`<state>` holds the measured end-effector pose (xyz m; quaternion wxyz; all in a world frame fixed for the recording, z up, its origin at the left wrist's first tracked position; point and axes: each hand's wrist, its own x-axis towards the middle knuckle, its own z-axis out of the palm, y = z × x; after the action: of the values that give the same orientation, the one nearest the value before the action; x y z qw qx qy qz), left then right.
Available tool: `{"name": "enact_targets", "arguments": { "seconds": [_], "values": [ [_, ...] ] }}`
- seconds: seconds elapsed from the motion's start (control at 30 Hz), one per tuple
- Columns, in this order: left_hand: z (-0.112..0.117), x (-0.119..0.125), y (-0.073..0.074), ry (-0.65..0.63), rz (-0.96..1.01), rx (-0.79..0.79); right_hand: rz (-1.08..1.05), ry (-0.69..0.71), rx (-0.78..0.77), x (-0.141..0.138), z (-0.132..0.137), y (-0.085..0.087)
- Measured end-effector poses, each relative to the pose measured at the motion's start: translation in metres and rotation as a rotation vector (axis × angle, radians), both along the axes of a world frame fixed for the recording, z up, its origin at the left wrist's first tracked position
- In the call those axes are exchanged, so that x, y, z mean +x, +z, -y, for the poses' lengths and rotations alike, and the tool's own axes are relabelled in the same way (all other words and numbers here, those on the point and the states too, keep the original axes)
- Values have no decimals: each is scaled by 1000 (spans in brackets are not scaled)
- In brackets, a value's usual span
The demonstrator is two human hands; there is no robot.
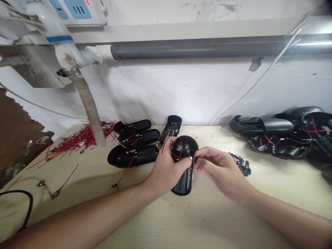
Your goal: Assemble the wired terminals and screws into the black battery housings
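My left fingers [168, 169] grip the black housing [184, 146]; my right fingers [204, 154] pinch its edge beside a white tab [191, 159], red wires [181, 148] loose.

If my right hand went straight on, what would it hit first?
Probably the black housing in your left hand; your right hand has its fingers at the edge, though depth is unclear.

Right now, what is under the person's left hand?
The left hand covers the middle of a black plastic housing; its domed end with red wires shows above, its lower end below. The housing's surface under the palm is hidden.
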<state>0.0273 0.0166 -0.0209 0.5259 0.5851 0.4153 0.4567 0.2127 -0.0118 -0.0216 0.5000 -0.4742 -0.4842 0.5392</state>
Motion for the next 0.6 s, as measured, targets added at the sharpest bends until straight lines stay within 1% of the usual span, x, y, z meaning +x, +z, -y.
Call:
{"name": "enact_targets", "arguments": {
  "seconds": [0.17, 0.27, 0.33, 0.43, 0.6],
  "values": [
    [0, 0, -2, 6, -17, 53, 27, 9, 18, -2, 2, 1],
    [4, -1, 2, 42, -62, 117, 48, 7, 21, -4, 3, 4],
    [8, -2, 5, 44, -56, 151, 64, 9, 29, -4, 4, 5],
    [10, -1, 8, 24, -17, 151, 77, 0, 32, -3, 4, 4],
    [6, 0, 3, 35, -74, 131, 41, -37, 13, -1, 2, 2]
  ]
}}
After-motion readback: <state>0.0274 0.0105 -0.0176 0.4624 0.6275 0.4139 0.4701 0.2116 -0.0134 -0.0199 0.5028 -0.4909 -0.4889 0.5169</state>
